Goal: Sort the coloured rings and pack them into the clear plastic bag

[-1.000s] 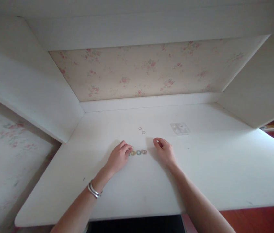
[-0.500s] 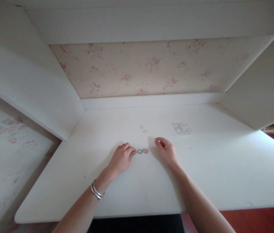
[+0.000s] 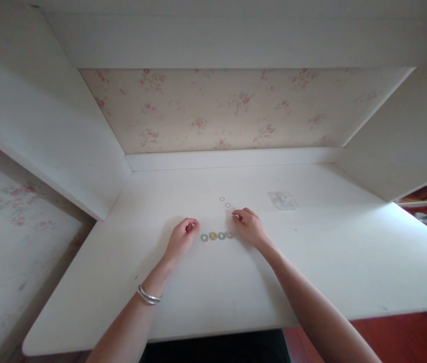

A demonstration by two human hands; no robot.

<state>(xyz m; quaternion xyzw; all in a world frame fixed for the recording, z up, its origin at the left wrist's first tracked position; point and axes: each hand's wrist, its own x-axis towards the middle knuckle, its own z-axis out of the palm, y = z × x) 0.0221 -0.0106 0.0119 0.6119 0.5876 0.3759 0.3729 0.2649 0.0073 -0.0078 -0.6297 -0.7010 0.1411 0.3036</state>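
On the white desk lies a row of small flat rings: a green ring (image 3: 204, 238), a yellow ring (image 3: 213, 236), a grey-blue ring (image 3: 221, 236) and a pinkish ring (image 3: 230, 235). My left hand (image 3: 181, 239) is just left of the row, apart from it, with its fingers curled and their tips together. Above the pinkish end, my right hand (image 3: 249, 227) is closed in a pinch; I cannot make out what, if anything, either hand holds. Farther back lie two thin rings, one thin ring (image 3: 221, 199) and a nearer thin ring (image 3: 227, 205).
A clear plastic bag (image 3: 282, 200) lies on the white desk (image 3: 213, 292) at the right rear. Side panels and a floral back wall (image 3: 217, 108) enclose the desk. A small dark mark (image 3: 136, 277) shows near my left forearm.
My left hand has drawn back to the left from the row, uncovering the green and yellow rings. My right hand has moved left, closer to the pinkish ring. The view has shifted slightly.
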